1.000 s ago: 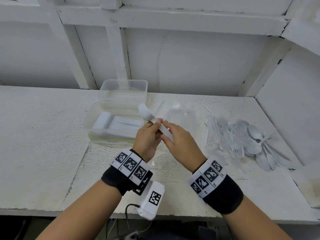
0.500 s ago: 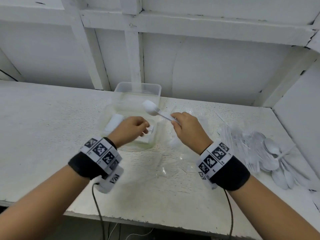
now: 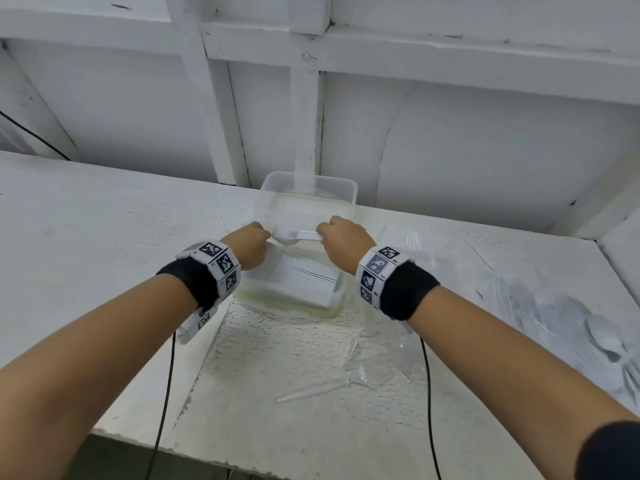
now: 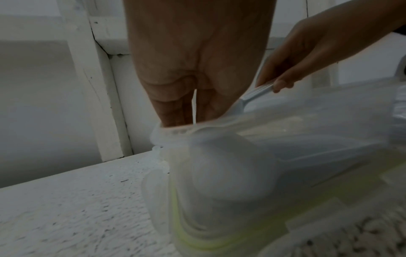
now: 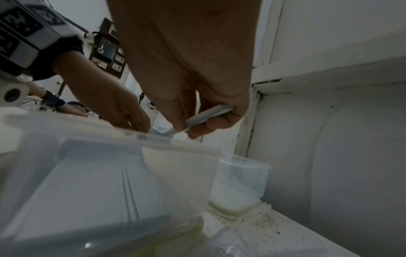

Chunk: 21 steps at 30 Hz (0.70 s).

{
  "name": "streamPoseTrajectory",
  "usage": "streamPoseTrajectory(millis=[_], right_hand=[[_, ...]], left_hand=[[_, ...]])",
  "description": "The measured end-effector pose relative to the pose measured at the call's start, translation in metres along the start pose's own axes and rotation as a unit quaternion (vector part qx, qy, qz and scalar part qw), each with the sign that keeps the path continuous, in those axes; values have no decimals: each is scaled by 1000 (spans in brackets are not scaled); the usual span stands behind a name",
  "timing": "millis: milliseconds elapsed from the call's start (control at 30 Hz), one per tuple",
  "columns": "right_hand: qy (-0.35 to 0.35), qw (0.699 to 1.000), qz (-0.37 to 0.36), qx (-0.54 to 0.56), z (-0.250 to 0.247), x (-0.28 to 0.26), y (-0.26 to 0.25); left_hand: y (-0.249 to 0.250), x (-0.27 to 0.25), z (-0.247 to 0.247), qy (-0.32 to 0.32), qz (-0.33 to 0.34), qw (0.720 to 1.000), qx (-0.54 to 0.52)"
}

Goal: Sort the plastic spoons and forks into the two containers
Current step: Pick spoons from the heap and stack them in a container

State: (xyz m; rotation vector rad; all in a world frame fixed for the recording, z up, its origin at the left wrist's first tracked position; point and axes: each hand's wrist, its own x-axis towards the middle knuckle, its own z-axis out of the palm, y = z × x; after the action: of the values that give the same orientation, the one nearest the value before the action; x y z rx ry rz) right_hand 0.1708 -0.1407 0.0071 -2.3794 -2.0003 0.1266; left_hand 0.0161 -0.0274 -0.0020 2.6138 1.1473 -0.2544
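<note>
You face a white-painted wall [image 3: 467, 140] framed with wooden posts [image 3: 304, 109] and a horizontal beam [image 3: 450, 39]. Under it runs your white worktop [image 3: 86, 237], rough and speckled. To your far left, a dark switch panel [image 5: 107, 50] hangs in a brighter room.

We find no readable words, brands or numbers here; the wristbands [image 3: 221, 263] carry only black-and-white square code markers, which we cannot decipher.
</note>
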Motion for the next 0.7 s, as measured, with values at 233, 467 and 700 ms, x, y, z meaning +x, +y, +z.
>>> streamPoseTrajectory(millis=[233, 467, 700], right_hand=[[-42, 998, -16, -39, 9, 21, -14], [-120, 991, 26, 54, 23, 38, -12], [-125, 991, 48, 32, 36, 43, -12]], left_hand=[[-5, 7, 1, -9, -1, 1000, 8], [-9, 10, -2, 27, 9, 999, -22], [-11, 13, 0, 33, 20, 999, -36]])
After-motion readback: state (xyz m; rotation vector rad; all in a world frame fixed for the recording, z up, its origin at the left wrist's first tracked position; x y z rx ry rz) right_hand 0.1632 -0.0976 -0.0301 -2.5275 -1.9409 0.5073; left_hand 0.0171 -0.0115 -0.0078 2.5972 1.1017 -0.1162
